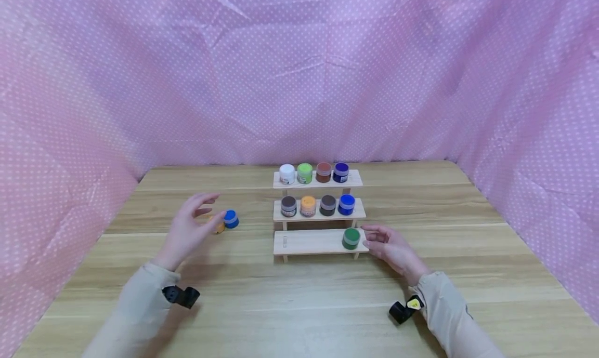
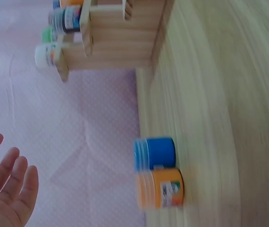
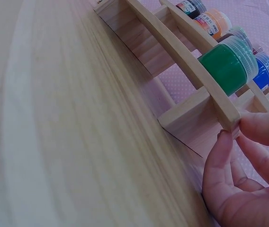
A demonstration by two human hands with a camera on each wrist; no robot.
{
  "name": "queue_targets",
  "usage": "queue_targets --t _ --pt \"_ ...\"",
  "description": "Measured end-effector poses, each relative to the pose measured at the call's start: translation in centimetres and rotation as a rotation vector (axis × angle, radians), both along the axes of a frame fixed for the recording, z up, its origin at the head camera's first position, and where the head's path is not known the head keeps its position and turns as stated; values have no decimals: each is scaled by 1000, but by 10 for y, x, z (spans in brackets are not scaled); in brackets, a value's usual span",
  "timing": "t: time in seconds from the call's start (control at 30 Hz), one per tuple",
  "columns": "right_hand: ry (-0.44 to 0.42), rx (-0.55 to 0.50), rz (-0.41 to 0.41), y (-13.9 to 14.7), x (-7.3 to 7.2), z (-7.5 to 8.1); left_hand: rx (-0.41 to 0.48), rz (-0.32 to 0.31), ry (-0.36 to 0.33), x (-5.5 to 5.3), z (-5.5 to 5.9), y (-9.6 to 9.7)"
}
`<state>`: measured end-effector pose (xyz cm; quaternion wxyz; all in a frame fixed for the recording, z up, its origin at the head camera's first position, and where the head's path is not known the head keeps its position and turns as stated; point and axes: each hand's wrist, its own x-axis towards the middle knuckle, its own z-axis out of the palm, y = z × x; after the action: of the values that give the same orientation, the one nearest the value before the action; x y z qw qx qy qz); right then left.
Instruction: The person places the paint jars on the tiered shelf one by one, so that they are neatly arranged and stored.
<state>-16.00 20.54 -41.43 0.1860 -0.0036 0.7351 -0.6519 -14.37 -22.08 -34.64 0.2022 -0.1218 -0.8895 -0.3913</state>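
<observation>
My left hand (image 1: 189, 225) hovers with its fingers spread and nothing between them, near an orange paint jar (image 2: 168, 188) and a blue paint jar (image 2: 160, 153) that stand side by side on the table. In the head view the hand partly covers the orange one. With its fingertips, my right hand (image 3: 248, 194) pinches the right end of the lowest step of a three-step wooden rack (image 1: 309, 242). A green paint jar (image 1: 351, 238) stands on that step, close to the pinched end.
Rows of paint jars fill the upper steps: orange (image 1: 308, 206), blue (image 1: 346, 204) and dark ones on the middle; white (image 1: 287, 174), light green (image 1: 304, 173), brown (image 1: 323, 172) and navy (image 1: 341, 172) on top. A pink dotted cloth (image 1: 299, 88) hangs behind the wooden table (image 1: 290, 306).
</observation>
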Motion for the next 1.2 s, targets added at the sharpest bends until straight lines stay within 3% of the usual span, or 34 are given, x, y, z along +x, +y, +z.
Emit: queue_targets --t 0.2,0.57,0.93,1.2 --pt "-6 2 -10 -1 -1 0 -1 19 -28 -8 -5 -15" --pt "-1 -27 -7 1 -1 -4 -1 51 -191 -21 -16 -35" --pt "4 -33 4 2 -1 -5 -48 37 -394 -29 -23 -48" --pt "6 -35 1 1 -2 -5 -77 7 -458 -34 -30 -50"
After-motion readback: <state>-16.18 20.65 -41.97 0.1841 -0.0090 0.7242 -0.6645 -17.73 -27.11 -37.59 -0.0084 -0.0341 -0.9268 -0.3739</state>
